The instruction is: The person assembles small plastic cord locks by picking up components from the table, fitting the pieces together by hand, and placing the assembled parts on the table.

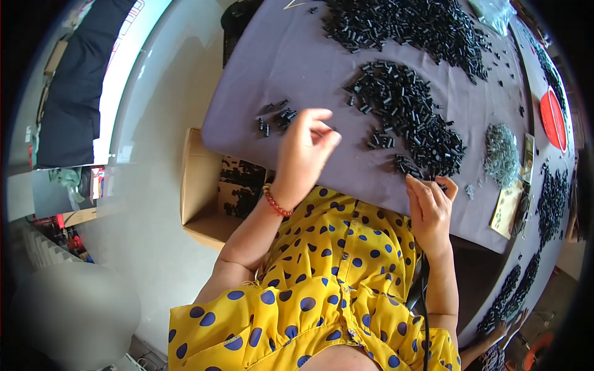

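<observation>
My left hand [306, 153], with a red bead bracelet [276, 202] at the wrist, is raised over the left part of the table. Its fingers are curled in, and a small dark bit shows by the fingertips; what they hold is too small to make out. Just beyond it lies a small group of short black cylinders [286, 117]. My right hand [431, 207] is at the near edge of a large pile of the same black cylinders [396, 99]. Its fingers are bent close together at the pieces, and whatever is between them is hidden.
A bigger heap of black pieces [414, 28] covers the far side. To the right are a clump of small clear pieces [501, 154], a yellowish card [506, 210] and a red tray [552, 120]. An open cardboard box [201, 210] stands below the table's left edge. Another person's hands [510, 328] show at lower right.
</observation>
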